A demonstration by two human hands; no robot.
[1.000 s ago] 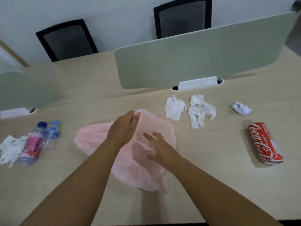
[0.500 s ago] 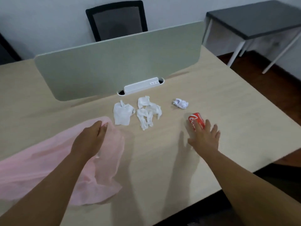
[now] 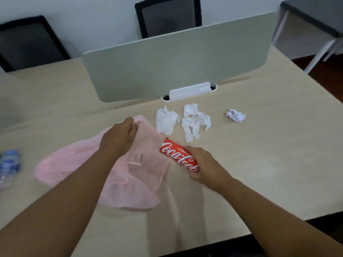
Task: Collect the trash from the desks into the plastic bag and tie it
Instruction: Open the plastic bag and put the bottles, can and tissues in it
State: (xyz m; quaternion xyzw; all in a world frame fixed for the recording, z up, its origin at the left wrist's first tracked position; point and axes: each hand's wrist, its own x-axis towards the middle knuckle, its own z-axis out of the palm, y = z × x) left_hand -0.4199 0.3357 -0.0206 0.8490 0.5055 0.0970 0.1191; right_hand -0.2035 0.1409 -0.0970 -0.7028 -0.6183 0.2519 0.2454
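The red cylindrical aluminium drink can (image 3: 177, 156) lies sideways at the right edge of the thin pink plastic bag (image 3: 74, 164), its long axis running from far-left to near-right, the far-left end towards the bag. The right hand (image 3: 206, 168) has its fingers curled round the can's near-right end. The can looks light, stiff and smooth, probably easy to dent, so a wrap round the barrel suits. The left hand (image 3: 117, 139) pinches the bag's far rim; the film looks limp and slippery. White crumpled tissues (image 3: 194, 124) lie just beyond on the pale wooden desk (image 3: 259, 164)

Bare desk (image 3: 269, 164) lies open right of the can (image 3: 176, 154); tissues (image 3: 185, 121) and the divider (image 3: 176, 62) crowd behind it.
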